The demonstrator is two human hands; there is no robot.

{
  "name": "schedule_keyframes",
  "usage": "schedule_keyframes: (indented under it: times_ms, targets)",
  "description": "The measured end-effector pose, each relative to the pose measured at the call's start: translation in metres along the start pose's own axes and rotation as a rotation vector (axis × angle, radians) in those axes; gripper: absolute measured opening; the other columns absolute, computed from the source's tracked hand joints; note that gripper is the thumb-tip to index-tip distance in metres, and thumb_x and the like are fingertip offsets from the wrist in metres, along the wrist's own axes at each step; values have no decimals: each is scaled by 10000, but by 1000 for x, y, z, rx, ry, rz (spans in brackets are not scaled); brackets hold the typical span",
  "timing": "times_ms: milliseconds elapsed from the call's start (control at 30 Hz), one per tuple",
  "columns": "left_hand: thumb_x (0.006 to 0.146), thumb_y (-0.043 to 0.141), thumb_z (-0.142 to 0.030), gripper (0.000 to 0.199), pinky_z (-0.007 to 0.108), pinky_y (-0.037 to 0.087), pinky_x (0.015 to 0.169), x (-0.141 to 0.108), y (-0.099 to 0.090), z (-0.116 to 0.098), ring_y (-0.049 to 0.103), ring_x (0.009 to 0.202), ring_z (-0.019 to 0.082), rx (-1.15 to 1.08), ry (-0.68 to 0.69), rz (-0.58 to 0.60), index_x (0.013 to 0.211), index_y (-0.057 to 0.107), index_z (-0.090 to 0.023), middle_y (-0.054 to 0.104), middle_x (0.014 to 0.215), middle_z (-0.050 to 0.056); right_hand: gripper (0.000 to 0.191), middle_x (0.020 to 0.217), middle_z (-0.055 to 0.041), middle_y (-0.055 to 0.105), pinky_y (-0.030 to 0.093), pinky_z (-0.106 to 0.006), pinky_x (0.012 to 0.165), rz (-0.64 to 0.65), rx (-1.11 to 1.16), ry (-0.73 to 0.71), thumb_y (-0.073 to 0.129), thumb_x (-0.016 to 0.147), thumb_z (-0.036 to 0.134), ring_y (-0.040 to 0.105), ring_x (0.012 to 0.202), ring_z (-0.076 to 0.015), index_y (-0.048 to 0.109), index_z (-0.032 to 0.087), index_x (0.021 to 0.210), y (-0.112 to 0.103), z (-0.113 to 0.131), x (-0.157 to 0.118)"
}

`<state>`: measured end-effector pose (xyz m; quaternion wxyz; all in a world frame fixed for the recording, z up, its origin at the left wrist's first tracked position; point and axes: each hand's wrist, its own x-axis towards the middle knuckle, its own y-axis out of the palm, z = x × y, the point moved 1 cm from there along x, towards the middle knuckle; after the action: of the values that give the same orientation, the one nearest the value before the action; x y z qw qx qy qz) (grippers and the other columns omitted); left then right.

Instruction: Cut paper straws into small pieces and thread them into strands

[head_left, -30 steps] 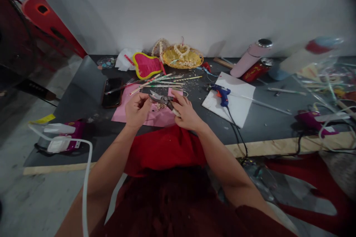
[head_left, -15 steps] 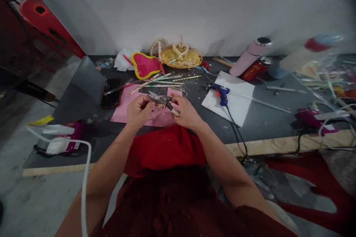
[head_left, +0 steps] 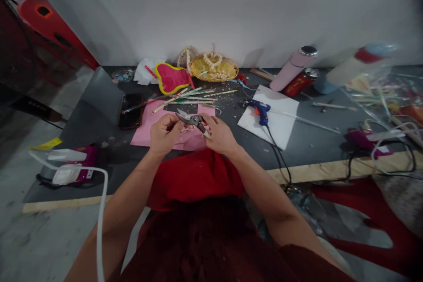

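My right hand is wrapped round the handles of a pair of pruning shears, whose blades point left. My left hand is closed in a pinch right beside the blades; whatever its fingertips hold is too small to make out. Under both hands lies a pink sheet with small pale cut pieces on it. Just behind the shears, several printed paper sticks lie in a loose pile. A red cloth is spread across my lap below the hands.
A phone lies left of the pink sheet. Behind stand a heart-shaped pink piece with yellow edging and a wicker basket. To the right are a blue glue gun on a white board, a pink flask and a red can.
The view has shifted slightly, so things on the table sit a little further left. Both hands keep nearly the same pose, the right still gripping the pruning shears.
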<state>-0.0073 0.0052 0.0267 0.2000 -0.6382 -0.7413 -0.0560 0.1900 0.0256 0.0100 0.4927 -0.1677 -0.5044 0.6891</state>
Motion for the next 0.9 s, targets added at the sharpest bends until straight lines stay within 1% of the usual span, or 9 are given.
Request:
schedule_keyframes:
  times_ms: [133, 233, 333, 433, 500, 600, 733, 900]
  targets:
    - [815, 659, -318, 160, 196, 407, 474, -1, 0, 0, 544, 510, 84, 47, 4, -17, 750, 633, -174, 679, 636, 8, 548, 1081, -114, 637, 467, -366, 861, 13, -25, 20, 495, 795, 182, 580, 947, -244, 437, 185, 1340, -3, 2, -1]
    - [835, 640, -301, 140, 196, 399, 479, -2, 2, -1, 522, 495, 80, 113, 29, -32, 777, 625, -174, 668, 634, -1, 539, 1071, -112, 641, 469, -356, 836, 25, -29, 40, 490, 798, 174, 586, 921, -239, 445, 190, 1335, -3, 2, 0]
    - [862, 616, -291, 123, 203, 431, 525, -3, 4, -2, 568, 554, 93, 213, 73, -44, 830, 643, -175, 695, 698, 10, 551, 1097, -115, 634, 465, -372, 855, 17, -45, 54, 499, 799, 176, 585, 964, -253, 440, 195, 1346, -3, 0, 1]
    - [873, 605, -281, 141, 210, 465, 571, -3, 4, -5, 618, 618, 110, 254, 101, -31, 798, 660, -175, 720, 732, 21, 576, 1179, -124, 611, 454, -416, 898, -9, -78, 58, 497, 820, 201, 564, 1052, -281, 405, 207, 1388, 0, -2, 2]
    - [873, 596, -262, 155, 212, 483, 591, -2, 2, -6, 641, 637, 117, 227, 106, -4, 759, 657, -177, 726, 720, 23, 608, 1236, -130, 588, 448, -435, 922, -5, -78, 40, 492, 826, 209, 541, 1112, -292, 367, 202, 1421, 1, -3, 2]
    - [876, 578, -253, 192, 217, 497, 603, 0, -2, -8, 652, 628, 120, 171, 83, 73, 713, 646, -180, 721, 682, 22, 663, 1294, -141, 556, 445, -460, 935, 36, -76, 10, 490, 821, 219, 512, 1164, -306, 315, 194, 1459, 2, -4, 2]
    - [881, 587, -328, 232, 222, 487, 557, 2, -5, -5, 641, 603, 127, 68, 13, 190, 712, 646, -180, 715, 659, 34, 725, 1326, -144, 530, 442, -480, 941, 66, -82, -9, 506, 792, 224, 491, 1184, -316, 284, 196, 1482, 0, -6, 1]
    - [883, 593, -407, 282, 225, 456, 483, 4, -7, 1, 622, 574, 137, -29, -47, 270, 738, 655, -173, 704, 641, 56, 753, 1305, -136, 540, 434, -459, 957, 73, -68, -30, 504, 747, 178, 495, 1173, -299, 303, 191, 1473, -1, -9, 2]
